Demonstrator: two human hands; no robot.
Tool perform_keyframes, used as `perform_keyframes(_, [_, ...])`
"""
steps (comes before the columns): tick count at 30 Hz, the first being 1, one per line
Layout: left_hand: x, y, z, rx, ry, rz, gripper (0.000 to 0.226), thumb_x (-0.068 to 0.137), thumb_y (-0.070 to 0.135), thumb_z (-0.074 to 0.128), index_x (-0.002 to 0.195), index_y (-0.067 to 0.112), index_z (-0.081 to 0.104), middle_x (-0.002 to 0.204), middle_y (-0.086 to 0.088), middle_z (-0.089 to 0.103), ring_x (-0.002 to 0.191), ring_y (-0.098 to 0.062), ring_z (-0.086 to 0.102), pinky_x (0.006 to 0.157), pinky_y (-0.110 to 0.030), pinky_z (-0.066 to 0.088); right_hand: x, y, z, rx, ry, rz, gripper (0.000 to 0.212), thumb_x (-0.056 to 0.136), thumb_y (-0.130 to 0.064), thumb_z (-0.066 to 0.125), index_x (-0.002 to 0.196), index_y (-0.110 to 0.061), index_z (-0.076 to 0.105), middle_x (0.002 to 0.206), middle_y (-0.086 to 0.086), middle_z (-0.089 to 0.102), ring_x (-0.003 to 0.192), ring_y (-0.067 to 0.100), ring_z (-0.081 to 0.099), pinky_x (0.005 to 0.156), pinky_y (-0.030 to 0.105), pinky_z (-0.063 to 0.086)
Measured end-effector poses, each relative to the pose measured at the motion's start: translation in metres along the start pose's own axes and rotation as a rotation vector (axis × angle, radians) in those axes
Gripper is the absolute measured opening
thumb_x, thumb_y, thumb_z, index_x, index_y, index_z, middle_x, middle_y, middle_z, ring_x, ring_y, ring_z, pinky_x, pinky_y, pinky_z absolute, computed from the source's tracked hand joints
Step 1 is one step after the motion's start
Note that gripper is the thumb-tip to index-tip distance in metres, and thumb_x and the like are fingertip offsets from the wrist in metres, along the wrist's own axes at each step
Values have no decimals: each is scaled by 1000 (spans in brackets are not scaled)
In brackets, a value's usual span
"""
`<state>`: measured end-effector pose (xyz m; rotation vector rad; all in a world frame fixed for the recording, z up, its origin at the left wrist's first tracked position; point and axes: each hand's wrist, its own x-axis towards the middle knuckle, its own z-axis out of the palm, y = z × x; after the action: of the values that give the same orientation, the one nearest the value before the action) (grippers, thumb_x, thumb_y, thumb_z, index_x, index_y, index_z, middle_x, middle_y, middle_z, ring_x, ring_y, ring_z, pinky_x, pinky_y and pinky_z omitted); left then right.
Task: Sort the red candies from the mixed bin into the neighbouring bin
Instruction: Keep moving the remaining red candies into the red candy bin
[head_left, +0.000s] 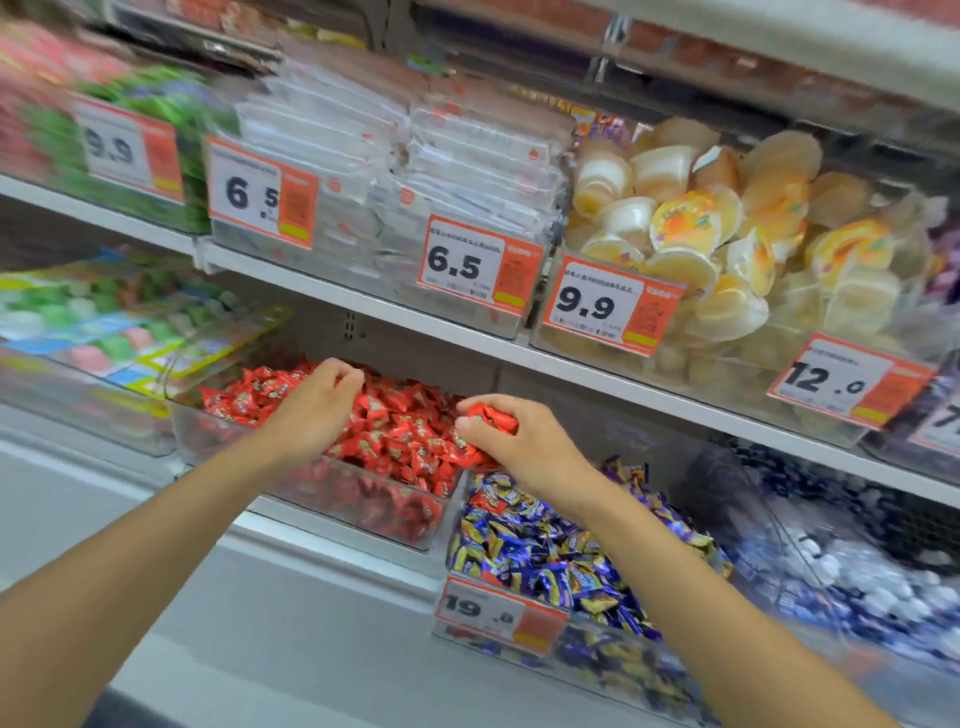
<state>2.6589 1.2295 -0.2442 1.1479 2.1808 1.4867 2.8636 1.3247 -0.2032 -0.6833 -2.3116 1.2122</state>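
Carrying a catch across is the step in hand. The right hand (519, 441) is clamped on a small bunch of red candies (492, 415), pinched between thumb and curled fingers. It sits over the seam between the mixed bin (597, 660), the one with the 19.8 tag (498, 613), and the red bin (384, 519) just to its left. The left hand (317, 400) hangs over the red bin's heap with fingers curled down. Whether it holds anything I cannot tell, since its palm faces away.

Next, as I judge it, the right hand should go a little further left until it is plainly over the red bin. There it can spread its fingers and let the bunch drop onto the heap. After that the mixed bin wants another pass: at least one stray (485, 501) in red lies at its back end, just beside the right wrist, among blue, purple and yellow wrappers.

The candies are small and pillow-shaped, in glossy, crinkled red wrappers with a pale print. They look light and slippery, so a loose pinch could shed one on the wrong side. Both bins are clear plastic and stand side by side.
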Motion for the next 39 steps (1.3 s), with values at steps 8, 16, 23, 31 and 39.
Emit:
perform_keyframes(8, [27,-19,-40,-6,-51,6,55,98,56,20,145,30,31,156,1,24,145,-16,13,117,-38,3,110,0,64,-310,-191,-5,60,85,-35,70,137,-12,50,131,-2,56,116,7,51,104,18,35])
perform_keyframes(16, [6,-17,17,277,-323,171,94,61,85,22,142,41,33,155,7,25,146,-12,7,119,-47,3,56,50,-1,-314,195,-52,22,92,-13,57,107,-24,68,103,-12,67,93,3,59,84,20,44])
perform_keyframes(23, [-8,4,70,283,-536,169,96,60,86,22,146,43,19,157,15,16,145,-5,5,120,-39,3,53,124,-22,-390,-117,204,35,90,-9,61,125,-11,60,112,-3,61,109,14,58,89,20,42])
perform_keyframes(31, [-6,4,76,341,-526,197,81,69,80,21,143,48,20,153,17,23,144,-7,13,119,-40,5,59,145,-27,-430,-222,216,13,92,-7,57,96,-5,69,86,6,67,76,14,58,71,24,44])
perform_keyframes(39, [0,-4,80,355,-501,226,90,62,90,17,143,49,21,153,15,27,142,-8,21,118,-43,13,85,140,-20,-422,-116,252,33,94,-19,56,123,-3,59,125,13,61,110,26,59,87,28,44])
